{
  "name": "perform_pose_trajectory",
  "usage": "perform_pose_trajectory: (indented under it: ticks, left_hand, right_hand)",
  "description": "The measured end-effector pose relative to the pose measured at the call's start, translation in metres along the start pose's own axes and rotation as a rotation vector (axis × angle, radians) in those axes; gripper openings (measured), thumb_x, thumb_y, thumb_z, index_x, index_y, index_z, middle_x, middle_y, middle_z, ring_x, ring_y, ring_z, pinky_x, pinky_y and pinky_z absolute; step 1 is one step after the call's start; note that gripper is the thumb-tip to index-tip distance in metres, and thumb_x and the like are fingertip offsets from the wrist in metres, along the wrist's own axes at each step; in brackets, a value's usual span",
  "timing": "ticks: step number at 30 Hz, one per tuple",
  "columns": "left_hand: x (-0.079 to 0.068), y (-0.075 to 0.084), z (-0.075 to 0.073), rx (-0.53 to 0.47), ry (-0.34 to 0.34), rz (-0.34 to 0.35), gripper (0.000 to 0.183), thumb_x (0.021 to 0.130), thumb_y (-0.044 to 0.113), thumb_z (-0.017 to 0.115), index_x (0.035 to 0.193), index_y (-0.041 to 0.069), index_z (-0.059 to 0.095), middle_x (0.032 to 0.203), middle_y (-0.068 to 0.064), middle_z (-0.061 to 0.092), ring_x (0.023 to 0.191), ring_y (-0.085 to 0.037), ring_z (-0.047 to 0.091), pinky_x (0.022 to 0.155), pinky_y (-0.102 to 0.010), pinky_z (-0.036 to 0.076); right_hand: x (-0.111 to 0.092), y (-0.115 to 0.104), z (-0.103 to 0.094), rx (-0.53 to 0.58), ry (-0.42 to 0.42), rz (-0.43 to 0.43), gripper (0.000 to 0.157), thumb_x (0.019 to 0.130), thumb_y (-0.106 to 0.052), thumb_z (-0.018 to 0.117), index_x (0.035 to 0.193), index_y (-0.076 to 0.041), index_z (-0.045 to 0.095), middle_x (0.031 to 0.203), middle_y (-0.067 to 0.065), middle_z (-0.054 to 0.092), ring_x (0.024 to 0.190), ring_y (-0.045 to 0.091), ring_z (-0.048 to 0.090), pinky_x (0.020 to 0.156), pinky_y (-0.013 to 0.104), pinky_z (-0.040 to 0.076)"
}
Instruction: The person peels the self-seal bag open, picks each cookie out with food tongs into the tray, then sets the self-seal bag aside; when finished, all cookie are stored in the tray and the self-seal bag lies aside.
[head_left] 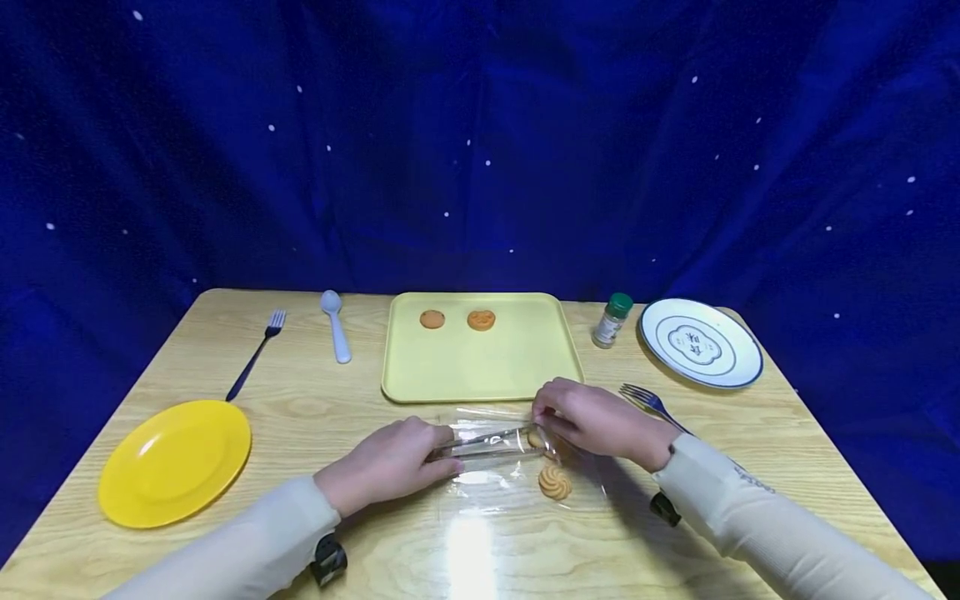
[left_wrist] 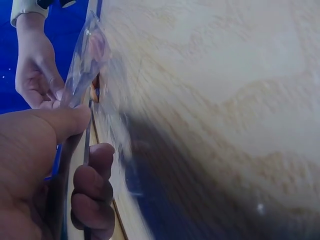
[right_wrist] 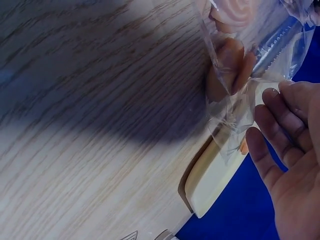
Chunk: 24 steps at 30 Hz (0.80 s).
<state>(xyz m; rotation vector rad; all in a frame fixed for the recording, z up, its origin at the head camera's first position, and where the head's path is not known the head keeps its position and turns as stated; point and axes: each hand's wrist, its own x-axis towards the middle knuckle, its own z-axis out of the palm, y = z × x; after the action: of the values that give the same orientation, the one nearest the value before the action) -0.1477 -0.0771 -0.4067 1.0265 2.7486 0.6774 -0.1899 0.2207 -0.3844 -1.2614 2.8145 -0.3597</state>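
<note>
My left hand [head_left: 397, 462] grips metal tongs [left_wrist: 87, 145], their two arms reaching right over a clear plastic bag [head_left: 487, 492]. The tongs' serrated edge [right_wrist: 280, 46] shows through the film in the right wrist view. With thumb and fingertips, my right hand [head_left: 600, 421] pinches the bag's upper right edge. A swirled cookie [head_left: 555, 482] lies in the bag's right part. Beside the tongs' tips are more cookies [right_wrist: 225, 67], partly covered by film; I cannot tell whether the tips hold one.
Behind the bag lies a pale yellow tray [head_left: 480, 375] bearing two cookies [head_left: 481, 320]. To the left are a yellow plate [head_left: 176, 462], a fork [head_left: 255, 358] and a spoon [head_left: 337, 329]. A green-capped shaker [head_left: 612, 321], a white plate [head_left: 731, 358] and another fork [head_left: 651, 402] lie right.
</note>
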Motion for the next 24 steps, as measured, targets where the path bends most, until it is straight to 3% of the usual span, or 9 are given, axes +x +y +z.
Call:
perform_pose_trajectory:
  ticks: [4, 12, 18, 24]
  left_hand:
    - [0.0, 0.0, 0.0, -0.011, 0.004, -0.005, 0.031, 0.092, 0.039, 0.064, 0.072, 0.021, 0.05, 0.058, 0.012, 0.041, 0.05, 0.0, 0.037, 0.046, -0.021, 0.03]
    - [0.006, 0.007, 0.003, -0.014, -0.019, -0.109, 0.035, 0.089, 0.045, 0.066, 0.072, 0.02, 0.049, 0.058, 0.01, 0.039, 0.049, -0.004, 0.037, 0.045, -0.023, 0.03]
    - [0.008, 0.01, 0.004, -0.037, -0.038, -0.082, 0.037, 0.09, 0.042, 0.066, 0.068, 0.018, 0.048, 0.057, 0.011, 0.036, 0.049, -0.004, 0.034, 0.046, -0.021, 0.027]
    - [0.001, 0.007, 0.002, -0.052, -0.032, -0.067, 0.033, 0.091, 0.038, 0.066, 0.069, 0.02, 0.049, 0.058, 0.012, 0.038, 0.052, -0.002, 0.035, 0.047, -0.02, 0.027]
  right_hand:
    - [0.0, 0.0, -0.002, 0.002, -0.017, 0.014, 0.005, 0.096, -0.017, 0.06, 0.098, -0.019, 0.064, 0.094, -0.01, 0.061, 0.084, 0.001, 0.054, 0.076, 0.023, 0.051]
    - [0.001, -0.001, -0.003, 0.005, -0.018, 0.017, 0.005, 0.097, -0.019, 0.06, 0.098, -0.02, 0.064, 0.094, -0.011, 0.06, 0.083, 0.0, 0.053, 0.075, 0.022, 0.05]
    - [0.0, -0.002, -0.003, -0.005, -0.023, 0.024, 0.005, 0.097, -0.018, 0.06, 0.099, -0.02, 0.065, 0.095, -0.011, 0.06, 0.083, 0.0, 0.053, 0.074, 0.022, 0.05]
    - [0.0, -0.002, -0.002, -0.015, -0.026, 0.032, 0.005, 0.096, -0.018, 0.06, 0.098, -0.02, 0.065, 0.094, -0.011, 0.061, 0.083, 0.0, 0.053, 0.074, 0.022, 0.051]
